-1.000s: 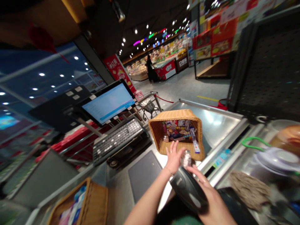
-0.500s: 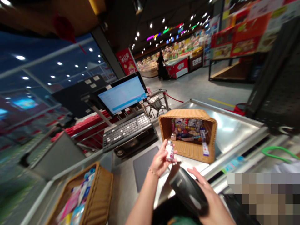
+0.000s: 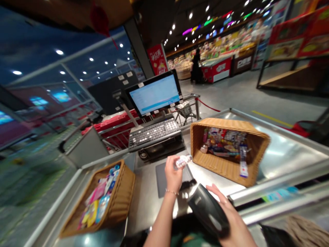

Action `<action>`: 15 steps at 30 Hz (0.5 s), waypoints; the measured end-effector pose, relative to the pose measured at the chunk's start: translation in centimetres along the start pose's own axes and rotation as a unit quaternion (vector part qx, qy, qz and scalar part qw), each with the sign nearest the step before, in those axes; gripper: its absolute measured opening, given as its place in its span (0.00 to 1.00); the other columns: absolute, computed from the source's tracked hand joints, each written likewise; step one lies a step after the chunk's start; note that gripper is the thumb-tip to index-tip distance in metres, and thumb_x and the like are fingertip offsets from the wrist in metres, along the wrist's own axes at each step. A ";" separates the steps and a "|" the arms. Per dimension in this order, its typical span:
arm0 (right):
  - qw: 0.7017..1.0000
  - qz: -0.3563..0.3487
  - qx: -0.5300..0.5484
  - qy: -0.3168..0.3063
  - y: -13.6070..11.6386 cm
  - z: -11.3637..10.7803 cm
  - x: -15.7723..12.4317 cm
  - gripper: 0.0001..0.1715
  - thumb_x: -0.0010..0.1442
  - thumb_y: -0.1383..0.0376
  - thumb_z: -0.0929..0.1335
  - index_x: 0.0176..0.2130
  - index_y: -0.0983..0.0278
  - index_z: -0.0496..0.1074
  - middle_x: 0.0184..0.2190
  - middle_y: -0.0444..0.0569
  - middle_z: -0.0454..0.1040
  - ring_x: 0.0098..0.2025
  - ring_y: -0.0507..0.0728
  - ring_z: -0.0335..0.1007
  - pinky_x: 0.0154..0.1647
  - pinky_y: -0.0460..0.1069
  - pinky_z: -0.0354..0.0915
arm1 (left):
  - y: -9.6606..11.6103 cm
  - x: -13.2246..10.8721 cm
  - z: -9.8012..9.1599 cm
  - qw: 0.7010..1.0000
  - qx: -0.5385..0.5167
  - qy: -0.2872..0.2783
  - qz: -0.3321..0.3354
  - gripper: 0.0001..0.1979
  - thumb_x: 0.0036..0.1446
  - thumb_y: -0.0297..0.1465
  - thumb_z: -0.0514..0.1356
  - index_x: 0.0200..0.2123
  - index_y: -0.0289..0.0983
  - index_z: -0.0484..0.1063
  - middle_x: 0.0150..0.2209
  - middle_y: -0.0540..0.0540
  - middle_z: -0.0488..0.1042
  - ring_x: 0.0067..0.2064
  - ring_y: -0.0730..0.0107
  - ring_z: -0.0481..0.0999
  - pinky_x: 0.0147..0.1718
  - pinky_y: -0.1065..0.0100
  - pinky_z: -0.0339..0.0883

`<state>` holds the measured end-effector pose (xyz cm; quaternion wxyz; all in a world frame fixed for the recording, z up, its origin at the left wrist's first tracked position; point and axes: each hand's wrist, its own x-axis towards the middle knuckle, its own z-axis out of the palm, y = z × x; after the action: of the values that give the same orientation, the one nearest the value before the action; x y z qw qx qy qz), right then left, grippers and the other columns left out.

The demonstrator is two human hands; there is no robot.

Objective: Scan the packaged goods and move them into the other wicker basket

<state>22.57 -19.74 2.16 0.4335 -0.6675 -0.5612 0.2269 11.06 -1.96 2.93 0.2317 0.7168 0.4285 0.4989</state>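
Note:
A small bottle (image 3: 183, 161) with a pale printed label and a silvery cap lies tilted sideways in my left hand (image 3: 173, 174), whose fingers are closed round it. It is over the counter, just left of the right wicker basket (image 3: 221, 168). My right hand (image 3: 232, 219) is wrapped round a black handheld barcode scanner (image 3: 208, 210), its head pointing up and left toward the space below the bottle. That basket lies tipped with its opening toward me, holding many small snack packets (image 3: 223, 139) and a small jar (image 3: 204, 148).
On the left stands another wicker basket (image 3: 120, 197) with colourful packaged goods (image 3: 100, 199). A keyboard (image 3: 155, 133) sits below a lit monitor (image 3: 155, 94) at the back. A grey mat (image 3: 161, 180) lies on the metal counter (image 3: 144, 192). Far off, a person in dark clothes (image 3: 196, 67) stands near a red freezer (image 3: 218, 69).
My left hand has turned the bottle from upright to lying sideways and moved it away from the scanner toward the left. The view has swung left. The scanner stays in my right hand.

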 end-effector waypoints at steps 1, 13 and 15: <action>1.000 -0.003 -0.012 -0.016 -0.1 0.1 0.1 0.22 0.53 0.66 0.65 0.48 0.60 0.77 0.60 0.56 0.68 0.65 0.69 0.57 0.60 0.62 0.62 | -0.2 -0.2 -0.2 1.000 0.016 0.009 0.016 0.12 0.45 0.22 0.59 0.35 0.38 0.71 0.36 0.47 0.74 0.40 0.65 0.74 0.43 0.62 0.67; 0.996 -0.057 -0.043 -0.052 0.2 0.8 1.2 0.25 0.57 0.67 0.61 0.52 0.65 0.74 0.56 0.53 0.73 0.65 0.66 0.58 0.63 0.59 0.60 | -4.5 -1.9 -1.3 0.947 0.226 0.119 0.194 0.12 0.48 0.19 0.56 0.35 0.40 0.68 0.40 0.47 0.78 0.55 0.59 0.72 0.62 0.37 0.27; 0.996 -0.051 -0.046 -0.063 0.6 1.0 1.2 0.25 0.58 0.66 0.61 0.53 0.66 0.73 0.57 0.56 0.71 0.65 0.66 0.57 0.63 0.59 0.60 | -4.9 -1.8 -1.4 0.960 0.202 0.090 0.170 0.12 0.48 0.20 0.58 0.35 0.40 0.69 0.41 0.47 0.77 0.54 0.58 0.72 0.63 0.37 0.29</action>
<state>22.47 -18.33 1.36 0.3767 -0.6420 -0.6304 0.2201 7.67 -1.05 -1.23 -0.0458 0.7631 0.4117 0.4961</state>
